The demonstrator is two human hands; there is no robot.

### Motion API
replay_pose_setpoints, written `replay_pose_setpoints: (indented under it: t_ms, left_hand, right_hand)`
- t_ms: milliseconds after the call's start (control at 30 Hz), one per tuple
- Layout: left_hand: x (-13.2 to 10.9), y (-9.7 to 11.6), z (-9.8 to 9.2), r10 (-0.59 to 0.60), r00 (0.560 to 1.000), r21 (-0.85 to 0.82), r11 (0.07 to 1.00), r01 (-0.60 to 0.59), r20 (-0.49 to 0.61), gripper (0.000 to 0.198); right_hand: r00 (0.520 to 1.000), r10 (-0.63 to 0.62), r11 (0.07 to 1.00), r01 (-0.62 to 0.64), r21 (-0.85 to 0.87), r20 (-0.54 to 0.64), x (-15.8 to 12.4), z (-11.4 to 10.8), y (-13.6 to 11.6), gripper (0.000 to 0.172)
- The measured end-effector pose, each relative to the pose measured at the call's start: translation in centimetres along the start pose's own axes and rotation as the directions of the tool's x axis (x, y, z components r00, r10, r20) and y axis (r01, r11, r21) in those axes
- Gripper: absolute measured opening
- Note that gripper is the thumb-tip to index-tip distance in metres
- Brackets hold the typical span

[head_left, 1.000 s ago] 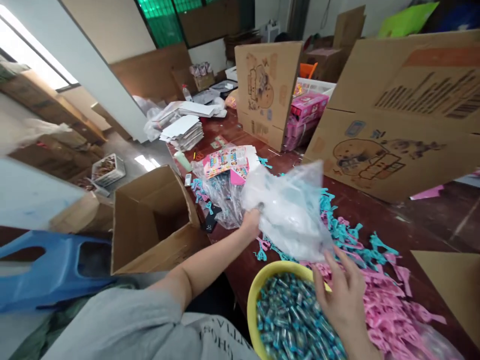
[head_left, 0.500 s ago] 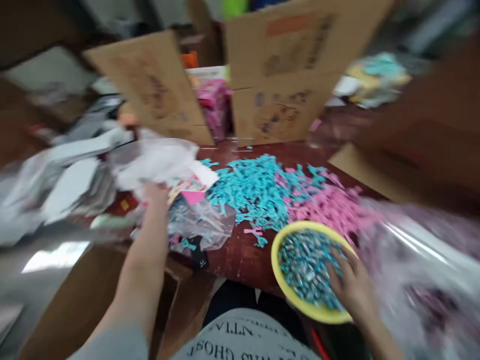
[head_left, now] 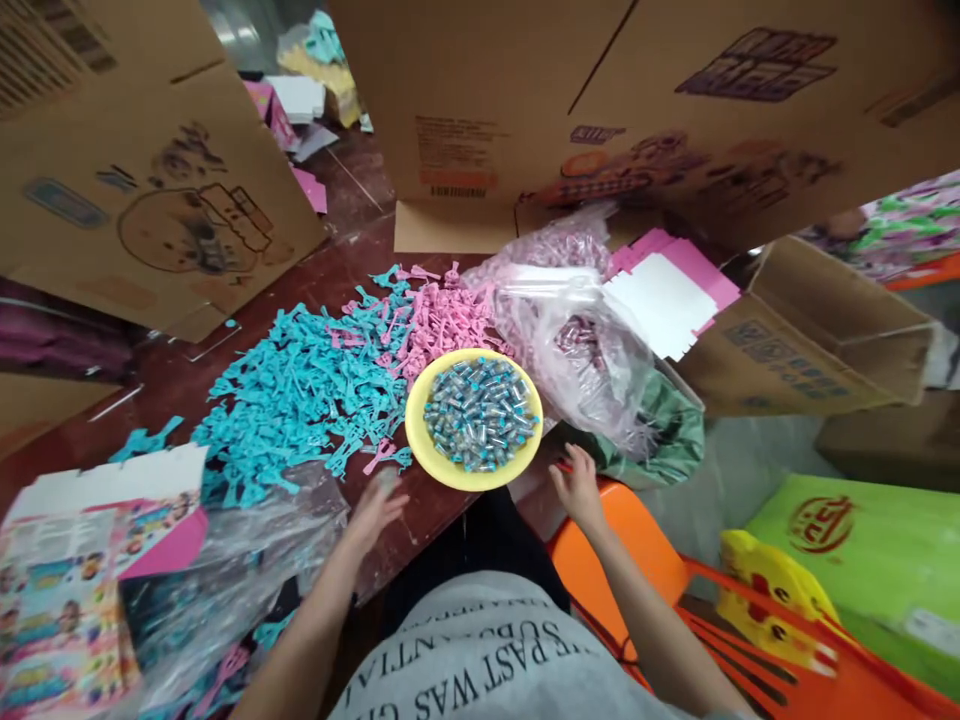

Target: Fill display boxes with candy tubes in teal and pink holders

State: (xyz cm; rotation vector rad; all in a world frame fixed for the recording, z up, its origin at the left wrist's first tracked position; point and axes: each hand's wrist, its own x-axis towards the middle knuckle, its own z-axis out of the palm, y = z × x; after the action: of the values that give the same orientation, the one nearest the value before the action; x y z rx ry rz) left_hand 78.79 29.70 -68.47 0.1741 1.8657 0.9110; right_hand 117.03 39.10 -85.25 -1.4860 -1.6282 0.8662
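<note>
A yellow bowl (head_left: pixel 417 448) full of small clear capsules with blue ends (head_left: pixel 484 415) stands at the table's front edge. My left hand (head_left: pixel 377 510) is left of the bowl, apart from it, fingers stretched out; a small greyish patch shows at its fingertips, too blurred to name. Right of the bowl my right hand (head_left: pixel 577 488) hangs past the table edge, fingers apart, with a small red thing (head_left: pixel 564 466) by its fingertips. Turquoise plastic pieces (head_left: pixel 292 390) lie heaped behind my left hand. Similar pink pieces (head_left: pixel 450 318) are piled behind the bowl.
Cardboard boxes (head_left: pixel 480 160) wall the back. A clear plastic bag (head_left: pixel 592 350) sits right of the bowl, with white and pink card sheets (head_left: pixel 664 300) beyond. Printed cards (head_left: pixel 56 600) lie at the left. An orange chair (head_left: pixel 622 550) and a green bag (head_left: pixel 847 540) are at the right.
The view has swung to the right. My right hand has come out of the bowl of capsules. My left hand has moved from the cards and plastic bag to near the bowl.
</note>
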Motion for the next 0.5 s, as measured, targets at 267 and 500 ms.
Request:
replay_pose_setpoints:
  t_ms: [267,500]
  left_hand:
    - [2.9,-2.7,11.6,0.041,0.999,-0.165,0.985,-0.044,-0.024,0.039]
    - [-0.2,-4.3,10.2,0.039,0.989,-0.377,0.922,-0.090,-0.142,0.035]
  right_hand:
    - [0.976,0.029,0.985,-0.066,0.163,0.217,0.0,2.7,-0.3,0.062]
    - [0.935,-0.087,0.982,0.021,0.190,0.344,4.7,-0.8,0.5,0.078]
